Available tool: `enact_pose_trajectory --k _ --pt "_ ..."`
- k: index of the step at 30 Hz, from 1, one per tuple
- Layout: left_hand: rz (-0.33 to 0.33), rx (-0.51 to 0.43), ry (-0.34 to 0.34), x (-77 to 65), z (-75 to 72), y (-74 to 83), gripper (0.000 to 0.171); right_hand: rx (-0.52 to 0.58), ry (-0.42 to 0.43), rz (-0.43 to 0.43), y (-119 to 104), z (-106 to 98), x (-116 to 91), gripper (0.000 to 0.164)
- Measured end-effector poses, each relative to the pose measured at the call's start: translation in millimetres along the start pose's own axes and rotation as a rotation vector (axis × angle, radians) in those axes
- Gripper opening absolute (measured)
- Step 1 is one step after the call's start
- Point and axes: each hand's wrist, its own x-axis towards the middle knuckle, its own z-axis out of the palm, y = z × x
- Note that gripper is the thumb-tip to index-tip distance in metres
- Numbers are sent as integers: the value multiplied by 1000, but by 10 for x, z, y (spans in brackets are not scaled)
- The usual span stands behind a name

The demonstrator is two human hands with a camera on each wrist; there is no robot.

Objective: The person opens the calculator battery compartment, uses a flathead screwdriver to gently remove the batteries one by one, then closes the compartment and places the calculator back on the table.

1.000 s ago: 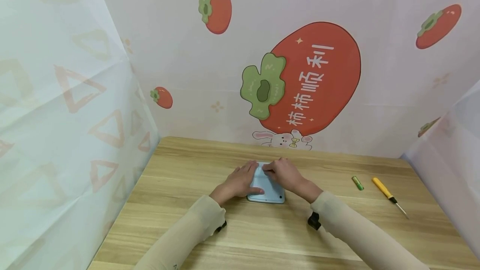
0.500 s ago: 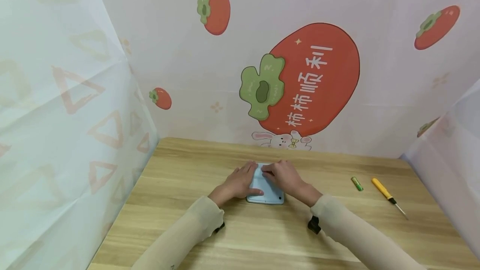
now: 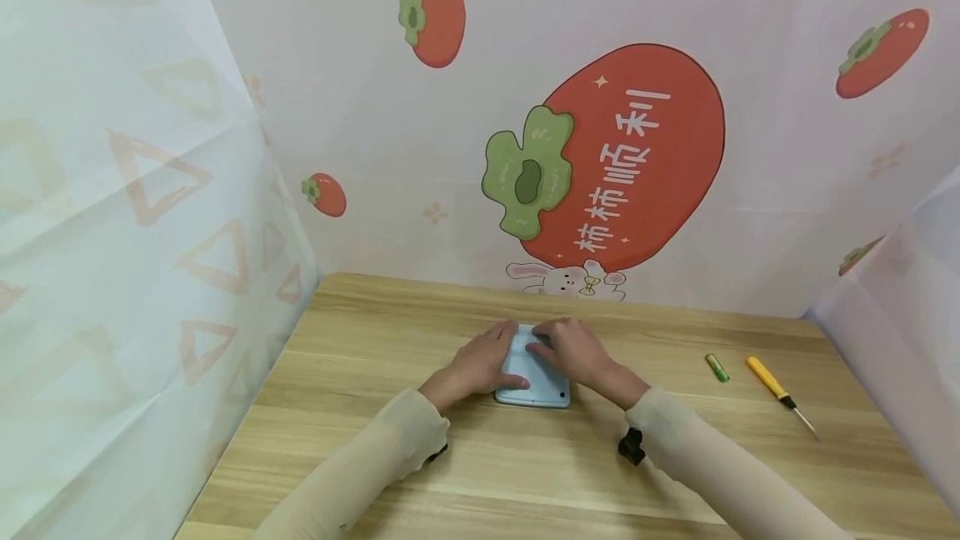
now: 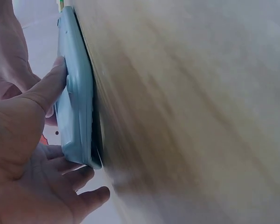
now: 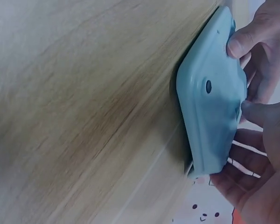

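Observation:
A light-blue flat plastic device [image 3: 534,386] with rounded corners and small dark round spots lies on the wooden table; its kind is unclear. My left hand [image 3: 480,363] holds its left side, thumb on the upper face and fingers along the far left edge. From the right, my right hand [image 3: 576,350] has its thumb on the middle of the upper face and its fingers at the far edge. The right wrist view shows that thumb touching the light-blue device [image 5: 212,107], with the fingers bent at its edge. Part of the face is hidden under both hands.
To the right lie a green battery [image 3: 717,367] and a screwdriver [image 3: 780,394] with a yellow handle. A white printed backdrop [image 3: 375,107] stands behind the wooden table [image 3: 360,340], with similar sheets on both sides.
My right hand's index finger has moved away from the thumb toward the far edge, so the fingers are spread wider. The left hand and the device stay almost still.

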Motion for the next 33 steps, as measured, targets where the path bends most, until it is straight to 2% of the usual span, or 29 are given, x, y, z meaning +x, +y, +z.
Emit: enact_pose_trajectory --k 7,14,18,23,33 --pt "23 71 56 -27 1 -9 102 -24 -32 71 65 -38 -5 49" --pt "56 182 85 -100 -37 29 102 -13 -49 114 159 -59 16 53" --pt "83 258 55 -175 -89 65 100 -2 -55 133 213 -46 15 52" --pt "154 355 25 -279 -137 90 94 40 -73 157 254 -51 6 48" --pt "264 475 -57 -375 -103 90 90 70 -79 160 294 -39 -31 49"
